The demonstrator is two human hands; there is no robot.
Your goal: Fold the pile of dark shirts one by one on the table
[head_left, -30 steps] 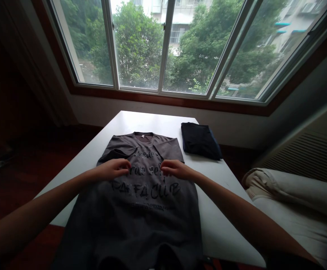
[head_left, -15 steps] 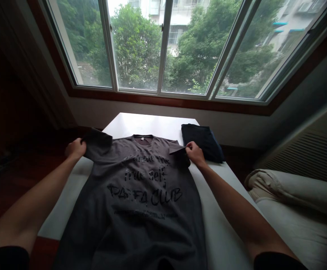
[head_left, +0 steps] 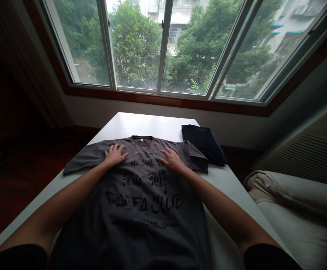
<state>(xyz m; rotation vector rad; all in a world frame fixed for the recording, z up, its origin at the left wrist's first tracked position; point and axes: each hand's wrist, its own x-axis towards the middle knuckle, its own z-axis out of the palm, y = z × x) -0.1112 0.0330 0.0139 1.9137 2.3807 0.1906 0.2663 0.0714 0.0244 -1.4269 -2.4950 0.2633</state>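
Observation:
A dark grey T-shirt with black lettering lies spread face up, its collar toward the window and its lower part running out of view at the bottom. My left hand rests on the upper chest left of the print, fingers spread. On the other side of the lettering, my right hand lies on the cloth with its fingers apart. Both sleeves are laid outward, the left one flat, the right one with a fold near the shoulder.
Beneath the shirt is a white table. A folded dark navy garment lies at its far right, close to the right sleeve. Beige padded furnishing stands at the right, and a wide window is beyond the table.
Both hands have let go of the sleeve ends and come inward onto the chest of the T-shirt. The sleeves, held up before, now lie down.

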